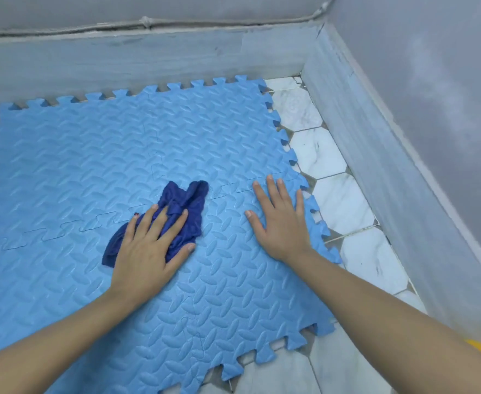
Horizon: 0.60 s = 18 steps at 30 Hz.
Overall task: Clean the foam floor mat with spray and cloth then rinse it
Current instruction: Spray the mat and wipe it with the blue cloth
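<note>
The light blue interlocking foam floor mat (137, 143), embossed with a leaf-like tread pattern and edged with puzzle teeth, lies flat on a floor of white marbled hexagonal tiles (344, 203), pushed into the corner where a pale grey skirting board (148, 61) meets the side wall. Faint seams show it is made of several joined squares. On it, a little right of centre, sits a crumpled dark blue cloth (189, 207).

Judged from this, the work is in the wiping stage. No spray bottle is in view, and the mat's surface gives no clear sign of wet streaks or foam, so whether spraying is finished cannot be told. No water, bucket or hose is visible, so rinsing appears not yet begun. Most of the mat looks evenly coloured; which parts have been wiped cannot be read.

The left hand (148, 251) lies palm down on the near part of the cloth, fingers spread wide and pressing it to the mat rather than closing around it. The right hand (281, 223) holds nothing: its grip is fully flat and open, fingers splayed, bearing on the mat near its right toothed edge, apparently to steady it.
</note>
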{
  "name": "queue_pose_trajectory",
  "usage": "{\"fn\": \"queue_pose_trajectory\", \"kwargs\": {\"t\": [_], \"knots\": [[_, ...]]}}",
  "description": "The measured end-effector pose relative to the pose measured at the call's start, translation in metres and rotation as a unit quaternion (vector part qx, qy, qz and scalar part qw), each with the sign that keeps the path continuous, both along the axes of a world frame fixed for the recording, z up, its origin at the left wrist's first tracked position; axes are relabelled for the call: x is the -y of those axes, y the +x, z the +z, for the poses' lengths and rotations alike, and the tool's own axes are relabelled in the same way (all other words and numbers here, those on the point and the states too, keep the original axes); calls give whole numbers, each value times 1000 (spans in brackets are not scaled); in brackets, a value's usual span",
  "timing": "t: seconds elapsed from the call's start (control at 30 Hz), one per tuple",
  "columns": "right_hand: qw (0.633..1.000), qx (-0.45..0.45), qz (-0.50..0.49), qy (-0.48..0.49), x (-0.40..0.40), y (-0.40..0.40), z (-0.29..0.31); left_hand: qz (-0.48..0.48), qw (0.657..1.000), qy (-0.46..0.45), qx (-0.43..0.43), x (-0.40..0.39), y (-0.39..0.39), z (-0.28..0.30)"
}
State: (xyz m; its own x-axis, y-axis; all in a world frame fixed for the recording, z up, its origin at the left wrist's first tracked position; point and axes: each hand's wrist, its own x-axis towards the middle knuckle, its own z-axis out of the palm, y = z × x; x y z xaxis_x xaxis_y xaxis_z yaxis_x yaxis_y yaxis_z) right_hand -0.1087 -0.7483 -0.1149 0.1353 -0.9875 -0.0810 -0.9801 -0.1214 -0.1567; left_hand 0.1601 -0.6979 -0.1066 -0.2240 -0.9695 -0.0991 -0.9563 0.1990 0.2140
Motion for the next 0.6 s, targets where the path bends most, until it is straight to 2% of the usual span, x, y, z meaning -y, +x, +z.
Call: {"fn": "queue_pose_trajectory", "kwargs": {"t": [0.07,0.17,0.23,0.37,0.5,0.6], "knots": [[999,10,9,33,6,-2,7,2,1000,10,-27,7,-1,3],[990,101,1,101,5,-11,25,-36,998,5,-47,17,4,3],[985,148,-40,82,-13,-25,39,-31,998,-2,-63,23,3,7],[980,152,-125,15,-76,-76,58,48,985,11,-167,3,-41,18],[963,149,-223,0,-133,-125,76,-52,971,18,-234,-49,-125,21],[954,161,-251,-36,-165,-143,92,-113,955,34,-273,-96,-193,27]]}}
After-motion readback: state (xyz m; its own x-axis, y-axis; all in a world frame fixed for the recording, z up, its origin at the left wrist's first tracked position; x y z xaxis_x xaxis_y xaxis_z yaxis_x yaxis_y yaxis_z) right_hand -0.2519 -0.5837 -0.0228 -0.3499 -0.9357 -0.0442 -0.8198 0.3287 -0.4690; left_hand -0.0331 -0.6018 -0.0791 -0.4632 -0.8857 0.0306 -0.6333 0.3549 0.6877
